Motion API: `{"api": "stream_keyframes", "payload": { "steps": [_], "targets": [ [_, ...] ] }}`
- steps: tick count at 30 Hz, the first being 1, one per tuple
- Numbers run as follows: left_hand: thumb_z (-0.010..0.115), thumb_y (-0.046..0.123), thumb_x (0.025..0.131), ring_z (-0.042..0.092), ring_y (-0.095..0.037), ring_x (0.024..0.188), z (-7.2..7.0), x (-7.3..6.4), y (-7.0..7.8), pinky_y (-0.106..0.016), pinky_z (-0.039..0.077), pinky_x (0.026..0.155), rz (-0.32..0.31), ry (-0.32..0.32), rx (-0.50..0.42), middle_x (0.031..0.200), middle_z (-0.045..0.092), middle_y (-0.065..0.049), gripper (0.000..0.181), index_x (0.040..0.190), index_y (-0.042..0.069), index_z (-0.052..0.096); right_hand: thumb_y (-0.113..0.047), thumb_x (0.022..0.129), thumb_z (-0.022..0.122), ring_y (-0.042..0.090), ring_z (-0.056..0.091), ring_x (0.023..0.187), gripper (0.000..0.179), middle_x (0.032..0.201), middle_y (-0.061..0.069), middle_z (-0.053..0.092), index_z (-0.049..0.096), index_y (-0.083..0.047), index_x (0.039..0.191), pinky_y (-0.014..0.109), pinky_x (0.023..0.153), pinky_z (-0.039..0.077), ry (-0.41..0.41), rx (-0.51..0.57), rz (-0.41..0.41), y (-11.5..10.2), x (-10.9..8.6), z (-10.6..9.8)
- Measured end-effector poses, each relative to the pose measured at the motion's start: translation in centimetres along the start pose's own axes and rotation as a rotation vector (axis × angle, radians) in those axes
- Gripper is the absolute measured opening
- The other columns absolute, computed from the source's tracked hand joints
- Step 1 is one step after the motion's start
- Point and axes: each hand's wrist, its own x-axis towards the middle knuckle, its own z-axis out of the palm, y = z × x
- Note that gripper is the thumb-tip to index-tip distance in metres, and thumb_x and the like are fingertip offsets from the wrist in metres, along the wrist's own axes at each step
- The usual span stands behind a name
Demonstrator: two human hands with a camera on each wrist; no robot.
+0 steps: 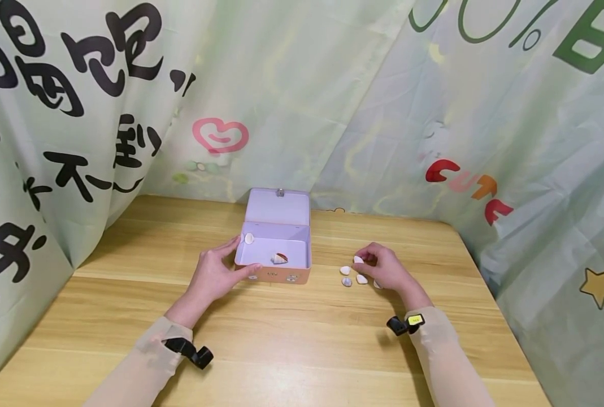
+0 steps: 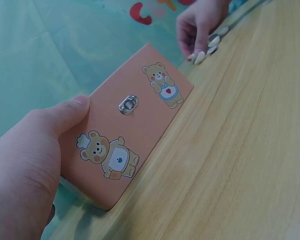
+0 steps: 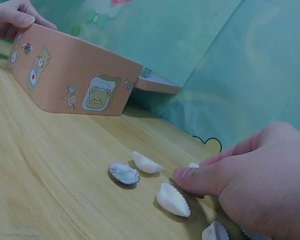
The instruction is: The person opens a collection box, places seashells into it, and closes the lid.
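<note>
An orange tin box (image 1: 272,275) with a lilac inside and bear pictures stands on the table, its lid (image 1: 277,207) hinged back. My left hand (image 1: 216,273) grips the box's left side, thumb over the front edge. Inside lie a pale shell (image 1: 249,238) near the left wall and a brown-and-white striped shell (image 1: 279,258). To the right of the box, my right hand (image 1: 386,269) pinches a white seashell (image 3: 194,165) between thumb and fingers, low over the table. Around its fingertips lie white shells (image 3: 173,200) and a grey-rimmed shell (image 3: 124,173).
The wooden table (image 1: 302,345) meets a printed curtain (image 1: 291,102) along its back, and the cloth also hangs at both sides. A black wrist camera (image 1: 192,351) sits on the left sleeve and another camera (image 1: 403,324) on the right.
</note>
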Motion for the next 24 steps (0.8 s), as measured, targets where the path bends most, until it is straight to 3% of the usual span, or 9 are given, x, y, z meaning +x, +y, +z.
{"api": "stream_keyframes", "payload": {
  "steps": [4, 10, 20, 24],
  "targets": [
    [0.093, 0.054, 0.078, 0.061, -0.035, 0.126, 0.0, -0.1, 0.0, -0.033, 0.043, 0.053, 0.003, 0.002, -0.005, 0.151, 0.055, -0.012, 0.095, 0.149, 0.001, 0.057, -0.016, 0.098, 0.08, 0.021, 0.063, 0.091, 0.021, 0.101, 0.004, 0.068, 0.074, -0.004, 0.114, 0.037, 0.081, 0.054, -0.004, 0.011, 0.011, -0.4, 0.0, -0.1],
    [0.093, 0.053, 0.078, 0.067, -0.034, 0.103, 0.0, 0.0, -0.1, -0.032, 0.044, 0.051, 0.007, 0.005, -0.011, 0.151, 0.055, -0.012, 0.095, 0.149, 0.001, 0.058, -0.017, 0.1, 0.078, 0.022, 0.066, 0.093, 0.023, 0.103, 0.004, 0.072, 0.074, -0.005, 0.118, 0.039, 0.083, 0.055, 0.021, 0.015, 0.027, -1.2, 0.2, -0.4],
    [0.094, 0.049, 0.078, 0.067, -0.034, 0.099, 0.1, 0.0, 0.0, -0.032, 0.044, 0.05, 0.009, 0.008, -0.015, 0.151, 0.055, -0.012, 0.093, 0.149, 0.0, 0.057, -0.018, 0.102, 0.075, 0.034, 0.068, 0.11, 0.029, 0.115, 0.01, 0.075, 0.073, -0.002, 0.126, 0.054, 0.096, 0.054, 0.039, 0.026, -0.024, -3.7, 0.9, -1.0],
    [0.094, 0.051, 0.078, 0.065, -0.035, 0.108, 0.0, 0.0, 0.0, -0.033, 0.044, 0.052, 0.005, 0.006, -0.01, 0.151, 0.055, -0.012, 0.094, 0.148, 0.0, 0.058, -0.02, 0.102, 0.074, 0.035, 0.066, 0.114, 0.031, 0.12, 0.012, 0.074, 0.072, -0.002, 0.128, 0.056, 0.099, 0.052, 0.047, 0.028, -0.031, -4.7, 1.2, -1.1]
  ]
}}
